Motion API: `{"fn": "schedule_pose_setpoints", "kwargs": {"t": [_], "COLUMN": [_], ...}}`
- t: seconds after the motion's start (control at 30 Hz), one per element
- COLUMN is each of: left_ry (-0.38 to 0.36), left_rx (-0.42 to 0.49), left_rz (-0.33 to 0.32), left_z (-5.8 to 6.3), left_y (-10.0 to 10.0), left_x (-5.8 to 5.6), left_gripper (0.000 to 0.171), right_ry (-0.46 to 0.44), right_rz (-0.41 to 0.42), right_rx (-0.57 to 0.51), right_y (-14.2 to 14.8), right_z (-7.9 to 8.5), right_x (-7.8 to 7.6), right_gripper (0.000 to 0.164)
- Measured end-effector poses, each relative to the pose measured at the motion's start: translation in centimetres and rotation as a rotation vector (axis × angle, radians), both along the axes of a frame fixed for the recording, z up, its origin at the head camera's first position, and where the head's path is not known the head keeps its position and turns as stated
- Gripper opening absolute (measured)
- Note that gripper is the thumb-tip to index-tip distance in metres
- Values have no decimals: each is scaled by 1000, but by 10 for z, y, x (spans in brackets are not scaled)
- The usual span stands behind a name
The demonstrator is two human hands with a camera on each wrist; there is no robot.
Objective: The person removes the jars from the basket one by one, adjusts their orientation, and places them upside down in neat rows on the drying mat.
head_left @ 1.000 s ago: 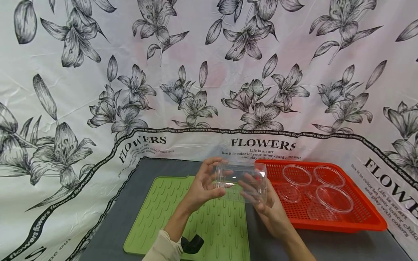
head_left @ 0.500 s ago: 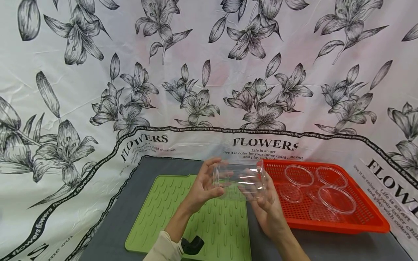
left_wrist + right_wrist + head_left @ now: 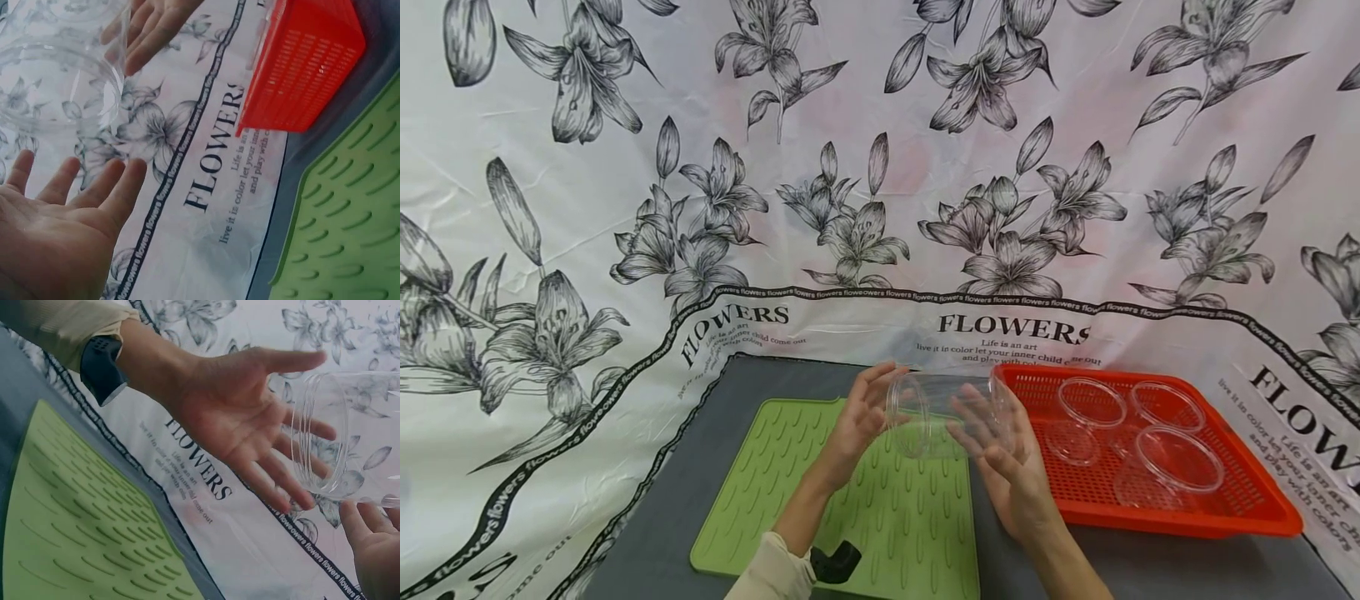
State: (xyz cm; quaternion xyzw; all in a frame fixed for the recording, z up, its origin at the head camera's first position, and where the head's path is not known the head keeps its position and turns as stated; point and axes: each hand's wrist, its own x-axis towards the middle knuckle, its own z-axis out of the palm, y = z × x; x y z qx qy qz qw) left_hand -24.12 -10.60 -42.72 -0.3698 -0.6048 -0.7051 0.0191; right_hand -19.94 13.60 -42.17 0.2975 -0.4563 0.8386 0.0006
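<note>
A clear plastic jar [image 3: 946, 417] lies sideways in the air between both hands, its threaded mouth toward the left. My right hand [image 3: 1013, 471] holds it near the base end, with long fingers behind the wall and the thumb low in front. In the right wrist view, fingertips of that right hand [image 3: 378, 544] meet the underside of the jar [image 3: 375, 437]. Spread fingers and a raised thumb show on my left hand [image 3: 853, 429], close around the mouth without curling on it. The left wrist view has this left hand [image 3: 62, 231] palm up below the rim.
A red perforated basket [image 3: 1075, 515] stands at the right, with three clear jars [image 3: 1178, 458] in it. The ribbed green mat [image 3: 760, 500] lies on the grey table [image 3: 658, 517]. A flower-printed curtain [image 3: 850, 329] hangs behind the table.
My left hand has loosened from the jar's mouth, its thumb and fingers now spread apart from it. The jar has turned a little, and my right hand stays with it.
</note>
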Motion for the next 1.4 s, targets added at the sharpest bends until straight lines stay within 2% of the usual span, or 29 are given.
{"fn": "schedule_pose_setpoints", "kwargs": {"t": [0.13,0.27,0.47,0.63,0.8,0.97,1.1,1.27,1.4], "left_ry": [-16,12,39,-15,-82,-203,-324,-448,-516], "left_rx": [-29,-85,-318,-470,-628,-764,-836,-942,-977], "left_rz": [108,219,455,648,844,991,1005,940,887], "left_z": [-7,-15,-30,-41,-54,-69,-77,-82,-90], "left_y": [-11,-23,-48,-75,-95,-111,-121,-130,-134], "left_x": [-2,-4,-7,-12,-14,-13,-12,-7,-2], "left_gripper": [67,58,45,41,46,52,60,74,79], "right_ry": [4,5,2,-9,-40,-114,-135,-145,-153], "right_rz": [1,-8,-32,-40,-53,-115,-171,-205,-208], "right_rx": [13,29,57,71,75,129,227,335,376], "right_y": [0,-1,-1,-2,-5,-12,-19,-31,-44], "right_z": [-1,-3,-6,-8,-11,-13,-13,-15,-16], "right_x": [-1,-3,-6,-8,-11,-15,-19,-24,-29], "right_gripper": [90,87,85,82,80,81,84,88,90]}}
